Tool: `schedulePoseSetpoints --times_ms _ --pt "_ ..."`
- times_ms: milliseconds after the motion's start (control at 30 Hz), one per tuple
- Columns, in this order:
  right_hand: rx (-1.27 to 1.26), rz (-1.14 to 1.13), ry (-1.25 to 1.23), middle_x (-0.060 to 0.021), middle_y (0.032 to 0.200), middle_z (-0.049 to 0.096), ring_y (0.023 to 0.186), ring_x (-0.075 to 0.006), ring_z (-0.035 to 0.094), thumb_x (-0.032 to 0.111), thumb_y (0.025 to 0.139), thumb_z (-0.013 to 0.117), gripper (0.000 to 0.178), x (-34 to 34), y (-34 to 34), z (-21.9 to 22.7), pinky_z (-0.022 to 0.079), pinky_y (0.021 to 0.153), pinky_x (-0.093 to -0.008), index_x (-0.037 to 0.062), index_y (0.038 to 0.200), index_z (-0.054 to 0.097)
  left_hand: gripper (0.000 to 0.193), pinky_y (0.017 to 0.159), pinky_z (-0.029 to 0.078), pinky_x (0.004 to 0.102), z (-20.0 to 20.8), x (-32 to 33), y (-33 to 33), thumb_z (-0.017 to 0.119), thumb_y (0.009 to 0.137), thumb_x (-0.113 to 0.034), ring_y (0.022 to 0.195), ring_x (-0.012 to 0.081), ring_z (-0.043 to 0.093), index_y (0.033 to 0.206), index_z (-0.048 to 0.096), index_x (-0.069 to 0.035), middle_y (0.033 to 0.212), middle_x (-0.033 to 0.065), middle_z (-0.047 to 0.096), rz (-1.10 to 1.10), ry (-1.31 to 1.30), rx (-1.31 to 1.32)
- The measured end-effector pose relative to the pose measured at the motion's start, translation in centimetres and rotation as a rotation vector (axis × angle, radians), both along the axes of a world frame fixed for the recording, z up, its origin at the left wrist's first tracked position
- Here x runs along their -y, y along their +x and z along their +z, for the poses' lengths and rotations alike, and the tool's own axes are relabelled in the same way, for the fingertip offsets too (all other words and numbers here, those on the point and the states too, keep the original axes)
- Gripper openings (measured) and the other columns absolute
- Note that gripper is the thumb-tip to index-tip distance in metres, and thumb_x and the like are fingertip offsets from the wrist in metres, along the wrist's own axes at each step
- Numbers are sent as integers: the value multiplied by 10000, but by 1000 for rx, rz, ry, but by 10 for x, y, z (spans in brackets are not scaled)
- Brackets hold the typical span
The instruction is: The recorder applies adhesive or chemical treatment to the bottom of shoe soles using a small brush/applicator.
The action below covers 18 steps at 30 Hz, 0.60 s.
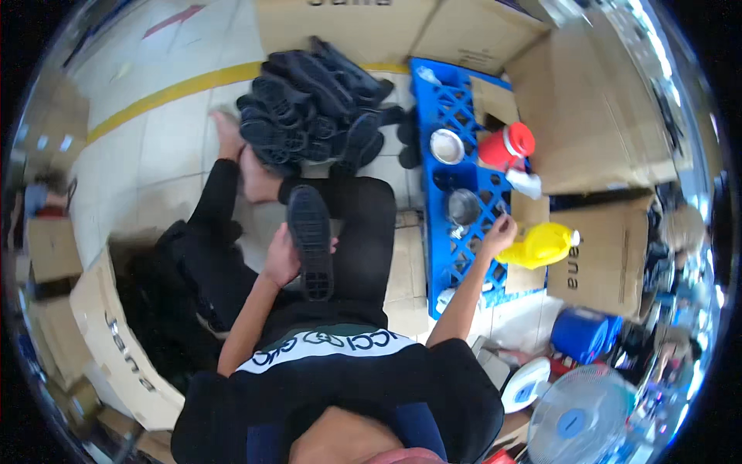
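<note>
Watch that right hand: it hangs over the blue plastic pallet, fingertips pinched together on a small pale item I can't make out. A careless swing of the wrist could knock the metal bowl on the pallet or the yellow jug at its right side, and might spill whatever they hold.

The black shoe is left of the pallet, over the person's legs, treaded sole up; the left hand has it clamped, palm at one edge, fingertips showing at the other. Held mid-length like that, it could twist if pressed hard at either end.

The shoe pile, left of the pallet's far end, is a loose heap against the bare feet; a shifted leg might topple it. Toward that end stand a round tin and a red jar. Large cartons wall in the pallet's right side, and an open cardboard box, well left of it, crowds the legs.
</note>
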State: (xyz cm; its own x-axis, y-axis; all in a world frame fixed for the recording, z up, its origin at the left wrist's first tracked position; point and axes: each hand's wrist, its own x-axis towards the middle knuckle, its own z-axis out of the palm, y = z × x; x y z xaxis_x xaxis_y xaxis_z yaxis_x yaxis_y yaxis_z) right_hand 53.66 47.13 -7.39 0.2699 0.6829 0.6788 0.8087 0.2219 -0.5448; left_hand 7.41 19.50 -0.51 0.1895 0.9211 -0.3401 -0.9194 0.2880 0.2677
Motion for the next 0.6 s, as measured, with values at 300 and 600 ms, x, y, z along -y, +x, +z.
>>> schedulePoseSetpoints --times_ms 300,600 --pt "-970 704 -662 -180 944 678 725 -236 691 187 978 514 243 18 -190 90 579 635 -325 -43 1009 587 810 1054 413 492 37 2 -2 105 966 -642 1188 371 562 1452 344 -40 1344 217 528 91 54 -224" --pt "-825 1199 -1040 -71 798 631 631 -147 631 170 986 539 187 141 -387 175 518 560 -260 6 929 608 739 1060 389 471 58 11 -20 149 995 -595 1201 356 542 1455 335 -48 1337 160 521 197 250 -178"
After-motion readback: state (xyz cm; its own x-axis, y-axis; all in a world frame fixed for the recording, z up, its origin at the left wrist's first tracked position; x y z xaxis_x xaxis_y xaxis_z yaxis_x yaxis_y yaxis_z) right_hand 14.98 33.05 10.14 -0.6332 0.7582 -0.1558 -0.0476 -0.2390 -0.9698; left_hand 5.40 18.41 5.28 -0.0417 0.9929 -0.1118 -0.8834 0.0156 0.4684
